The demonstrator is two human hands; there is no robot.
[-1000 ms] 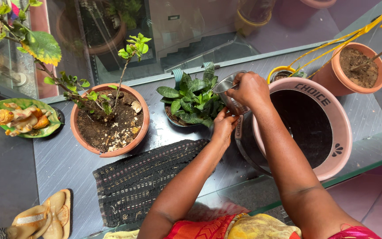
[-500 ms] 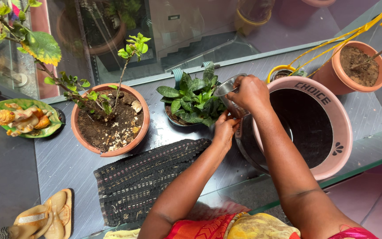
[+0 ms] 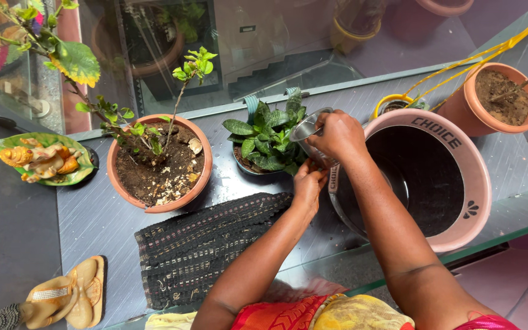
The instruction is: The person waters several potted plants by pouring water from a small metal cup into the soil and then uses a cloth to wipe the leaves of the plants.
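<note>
The right hand (image 3: 337, 135) is closed around a small steel cup (image 3: 310, 128), holding it tipped toward the leafy plant (image 3: 268, 138) in its small dark pot, so the cup's mouth faces the leaves rather than the big pink bucket (image 3: 459, 183) just to its right. The left hand (image 3: 308, 183) comes up underneath, fingers curled and touching the cup's lower side, seemingly steadying it; from this angle I cannot tell whether it truly grips the cup or only props it. The cup sits between plant and bucket, above the grey ledge (image 3: 93, 214).

To the left stands a wide clay pot (image 3: 159, 162) of soil with a thin leafy stem and pale scraps on top. At far right is another clay pot (image 3: 499, 101) with a bare twig, yellow cords running from it. A dark woven mat (image 3: 209, 241) lies near, in front of the pots. At far left is a leaf-shaped dish with a small figure (image 3: 41, 160), and sandals (image 3: 68, 296) lie on the floor below.

The right hand hides most of the cup, so any contents or pouring stream cannot be made out. The bucket's inside is dark; its contents are unclear. A yellow-rimmed item behind the bucket is mostly hidden. The person's body is cut off at the near edge.
</note>
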